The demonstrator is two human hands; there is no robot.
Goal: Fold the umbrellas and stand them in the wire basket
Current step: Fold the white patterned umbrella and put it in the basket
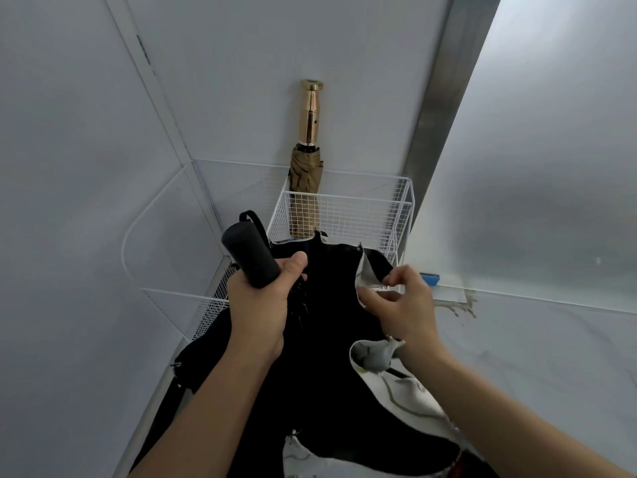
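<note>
Left hand (258, 307) grips black umbrella handle (250, 258); right hand (405, 307) pinches its canopy (329, 360).

The wire basket (348, 215) stands against the back wall (241, 81), with a metal post (434, 115) just beside its right rear corner. Its top is open. The tan umbrella (306, 174) fills the left rear corner and its handle rises well above the rim, so the middle and right of the basket are free from above. The black umbrella (327, 332), gripped by the left hand (258, 305) and pinched by the right hand (403, 305), hangs loose and spreads across the basket's near side.
</note>
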